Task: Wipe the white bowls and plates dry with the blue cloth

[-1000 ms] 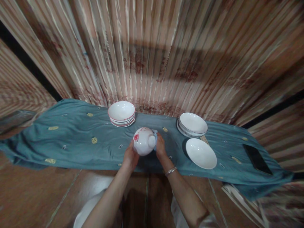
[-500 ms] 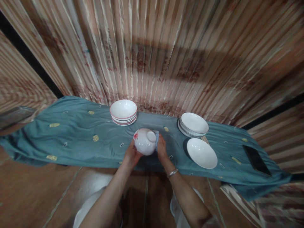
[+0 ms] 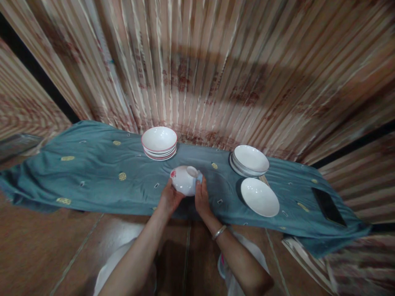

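Fingers of my left hand (image 3: 169, 197) and right hand (image 3: 201, 196) are closed around a white bowl (image 3: 184, 181) — upside down, above the blue cloth (image 3: 92, 181) — with a small rag (image 3: 200, 176) pressed against it.

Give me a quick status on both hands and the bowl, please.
Left hand grips upturned bowl. Right hand presses blue cloth on it. Nothing in the way.
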The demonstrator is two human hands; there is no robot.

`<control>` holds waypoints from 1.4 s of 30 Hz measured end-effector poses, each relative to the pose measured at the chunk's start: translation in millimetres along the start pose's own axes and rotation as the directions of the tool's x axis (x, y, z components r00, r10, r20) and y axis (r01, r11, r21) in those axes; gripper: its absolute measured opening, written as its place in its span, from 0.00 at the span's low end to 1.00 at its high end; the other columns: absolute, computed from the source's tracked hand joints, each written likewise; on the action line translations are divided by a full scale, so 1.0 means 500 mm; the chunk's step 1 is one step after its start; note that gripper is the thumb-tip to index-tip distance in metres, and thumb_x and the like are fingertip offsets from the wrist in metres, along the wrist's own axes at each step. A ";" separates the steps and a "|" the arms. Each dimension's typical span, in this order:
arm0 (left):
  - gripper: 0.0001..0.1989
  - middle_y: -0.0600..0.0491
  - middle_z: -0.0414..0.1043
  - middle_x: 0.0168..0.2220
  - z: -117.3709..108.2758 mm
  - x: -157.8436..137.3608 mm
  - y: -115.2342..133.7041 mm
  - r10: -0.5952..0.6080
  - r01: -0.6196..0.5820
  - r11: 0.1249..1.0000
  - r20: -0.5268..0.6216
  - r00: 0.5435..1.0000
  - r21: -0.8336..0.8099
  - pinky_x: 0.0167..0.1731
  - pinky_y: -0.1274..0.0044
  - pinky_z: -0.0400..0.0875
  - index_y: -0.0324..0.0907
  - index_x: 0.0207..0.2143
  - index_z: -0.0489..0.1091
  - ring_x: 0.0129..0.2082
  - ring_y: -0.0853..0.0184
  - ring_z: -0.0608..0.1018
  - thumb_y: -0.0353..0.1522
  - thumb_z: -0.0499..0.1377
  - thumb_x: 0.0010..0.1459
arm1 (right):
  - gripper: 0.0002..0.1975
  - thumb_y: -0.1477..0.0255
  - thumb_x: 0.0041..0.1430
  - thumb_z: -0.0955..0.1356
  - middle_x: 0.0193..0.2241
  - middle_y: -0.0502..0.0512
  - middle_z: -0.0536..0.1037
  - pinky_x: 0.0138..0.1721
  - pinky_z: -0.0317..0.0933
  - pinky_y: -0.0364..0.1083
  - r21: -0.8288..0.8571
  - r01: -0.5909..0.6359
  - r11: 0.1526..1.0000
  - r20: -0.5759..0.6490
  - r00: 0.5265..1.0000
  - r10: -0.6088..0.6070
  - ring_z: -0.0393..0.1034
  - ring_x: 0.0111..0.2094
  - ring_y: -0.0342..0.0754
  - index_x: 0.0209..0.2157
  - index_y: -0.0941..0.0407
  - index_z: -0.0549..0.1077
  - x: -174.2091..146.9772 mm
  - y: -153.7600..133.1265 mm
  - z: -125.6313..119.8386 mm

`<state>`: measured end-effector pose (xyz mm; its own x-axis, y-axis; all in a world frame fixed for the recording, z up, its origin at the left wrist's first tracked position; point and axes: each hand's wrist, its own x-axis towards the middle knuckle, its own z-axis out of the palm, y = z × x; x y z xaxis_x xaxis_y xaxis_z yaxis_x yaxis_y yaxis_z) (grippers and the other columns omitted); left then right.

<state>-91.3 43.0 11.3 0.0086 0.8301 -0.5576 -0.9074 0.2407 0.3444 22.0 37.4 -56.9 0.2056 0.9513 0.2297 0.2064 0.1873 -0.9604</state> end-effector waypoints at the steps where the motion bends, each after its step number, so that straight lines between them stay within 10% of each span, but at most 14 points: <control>1: 0.22 0.46 0.81 0.39 0.003 -0.002 0.000 0.002 -0.002 1.000 0.004 1.000 -0.001 0.54 0.65 0.71 0.36 0.62 0.63 0.45 0.60 0.81 0.32 0.47 0.69 | 0.33 0.54 0.67 0.55 0.64 0.66 0.63 0.66 0.49 0.55 -0.014 0.010 1.000 0.009 1.000 -0.010 0.57 0.65 0.51 0.64 0.61 0.57 -0.006 -0.002 0.000; 22: 0.24 0.44 0.81 0.42 0.015 -0.007 -0.008 0.060 -0.058 0.997 0.043 0.997 -0.051 0.52 0.70 0.72 0.34 0.62 0.63 0.43 0.61 0.82 0.33 0.44 0.69 | 0.30 0.68 0.71 0.54 0.72 0.64 0.38 0.67 0.45 0.63 -0.410 0.391 0.824 0.233 0.918 -0.320 0.32 0.72 0.55 0.70 0.56 0.40 -0.073 0.001 0.002; 42: 0.25 0.41 0.80 0.44 0.027 -0.015 -0.022 0.090 -0.098 0.994 0.140 0.986 0.051 0.53 0.71 0.71 0.32 0.53 0.71 0.48 0.61 0.80 0.41 0.46 0.68 | 0.32 0.80 0.67 0.55 0.70 0.60 0.51 0.67 0.48 0.64 -0.515 0.599 0.614 0.390 0.801 -0.454 0.29 0.72 0.54 0.70 0.55 0.43 -0.063 -0.013 -0.018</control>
<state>-76.1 40.8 21.9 -0.0147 0.9105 -0.4132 -0.8811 0.1836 0.4358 22.6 4.1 -56.4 -0.3027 0.7723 0.5585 0.7421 0.5587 -0.3704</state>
